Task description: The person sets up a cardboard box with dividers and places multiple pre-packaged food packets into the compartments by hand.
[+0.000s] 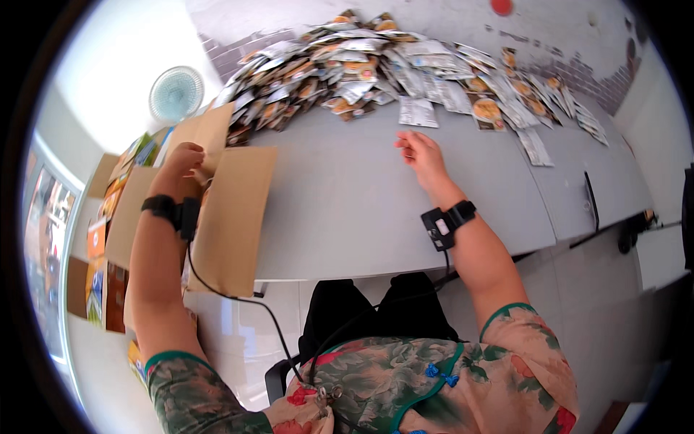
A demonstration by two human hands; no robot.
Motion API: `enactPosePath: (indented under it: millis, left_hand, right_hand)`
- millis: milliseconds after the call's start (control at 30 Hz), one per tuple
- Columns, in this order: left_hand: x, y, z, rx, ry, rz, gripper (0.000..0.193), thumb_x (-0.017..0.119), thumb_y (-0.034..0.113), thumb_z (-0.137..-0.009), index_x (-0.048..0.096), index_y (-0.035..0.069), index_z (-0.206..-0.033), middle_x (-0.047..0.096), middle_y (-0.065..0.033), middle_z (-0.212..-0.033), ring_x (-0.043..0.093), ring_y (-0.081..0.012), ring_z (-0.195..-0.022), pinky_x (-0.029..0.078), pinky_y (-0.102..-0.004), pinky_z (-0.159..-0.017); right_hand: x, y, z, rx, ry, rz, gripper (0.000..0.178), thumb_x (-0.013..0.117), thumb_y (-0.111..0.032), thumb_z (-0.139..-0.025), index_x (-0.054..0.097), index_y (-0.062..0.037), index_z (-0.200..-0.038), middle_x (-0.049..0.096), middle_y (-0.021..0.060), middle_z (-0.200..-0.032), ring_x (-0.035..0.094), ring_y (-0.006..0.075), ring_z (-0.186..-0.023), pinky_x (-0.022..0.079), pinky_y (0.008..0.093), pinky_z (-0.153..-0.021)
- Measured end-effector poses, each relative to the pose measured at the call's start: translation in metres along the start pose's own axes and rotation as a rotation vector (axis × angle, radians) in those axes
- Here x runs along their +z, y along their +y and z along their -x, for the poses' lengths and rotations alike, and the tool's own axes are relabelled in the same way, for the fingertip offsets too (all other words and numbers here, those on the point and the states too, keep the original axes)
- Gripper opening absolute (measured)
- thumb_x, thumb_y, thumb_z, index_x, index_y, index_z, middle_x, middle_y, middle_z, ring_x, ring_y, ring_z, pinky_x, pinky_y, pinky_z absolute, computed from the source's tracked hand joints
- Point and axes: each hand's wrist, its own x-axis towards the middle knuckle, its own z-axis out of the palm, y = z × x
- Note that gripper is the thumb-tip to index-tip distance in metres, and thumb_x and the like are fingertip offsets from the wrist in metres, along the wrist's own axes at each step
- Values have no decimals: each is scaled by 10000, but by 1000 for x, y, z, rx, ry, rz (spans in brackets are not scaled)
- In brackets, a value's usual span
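Observation:
My left hand (186, 156) is over an open cardboard box (236, 217) at the left end of the table, its fingers loosely bent and slightly apart. I make out nothing in it, and most of the box's inside is hidden by the flaps and my arm. Above the middle of the table is my right hand (422, 153), fingers half curled and nothing visible between them. Just beyond it lies a silver packet (417, 112), apart from my fingertips. Behind that rises a large heap of flat packets (354, 69), some silver and some brown with food pictures.
The grey table (347, 217) runs back to the wall. More cardboard boxes (130, 210) with colourful packages stand at the left. A fan (177, 94) is behind them. Black cables (271, 312) run from my wrist straps across my lap.

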Motion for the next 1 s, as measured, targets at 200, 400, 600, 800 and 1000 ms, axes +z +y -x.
enactPosePath:
  millis: [200, 400, 600, 800, 1000]
  left_hand:
    - [46, 139, 22, 347, -106, 144, 230, 580, 275, -866, 588, 72, -972, 615, -12, -818, 579, -103, -734, 467, -249, -646]
    - [154, 234, 50, 406, -436, 119, 283, 610, 279, -846, 585, 35, -989, 619, -40, -834, 594, -135, -761, 490, -265, -687]
    - [289, 259, 12, 300, -529, 322, 266, 632, 216, -827, 579, -4, -968, 621, -88, -848, 614, -181, -761, 525, -308, -644]
    - [360, 265, -7, 3, -410, 844, 216, 544, 50, -867, 491, -117, -993, 567, -212, -923, 615, -295, -768, 572, -358, -681]
    - [382, 278, -26, -97, -438, 961, 191, 488, 16, -875, 496, -128, -999, 580, -210, -851, 621, -302, -726, 582, -374, -629]
  right_hand:
    - [-24, -14, -3, -77, 143, -139, 261, 479, -246, -927, 617, -37, -1001, 611, 16, -807, 473, 46, -620, 406, 200, -567]
    - [-44, -17, -11, -88, 324, -331, 244, 481, -232, -921, 620, -39, -975, 581, 10, -764, 455, 55, -600, 403, 207, -558]
    - [-51, -15, -15, -82, 378, -379, 247, 478, -238, -922, 620, -39, -958, 572, 10, -754, 446, 59, -583, 401, 215, -533]
    - [-47, -10, -18, -58, 428, -433, 254, 474, -244, -924, 613, -34, -954, 559, 6, -731, 433, 61, -559, 387, 209, -500]
    - [-42, -14, -15, -33, 459, -446, 247, 469, -229, -918, 610, -31, -959, 557, 8, -727, 433, 54, -552, 379, 202, -489]
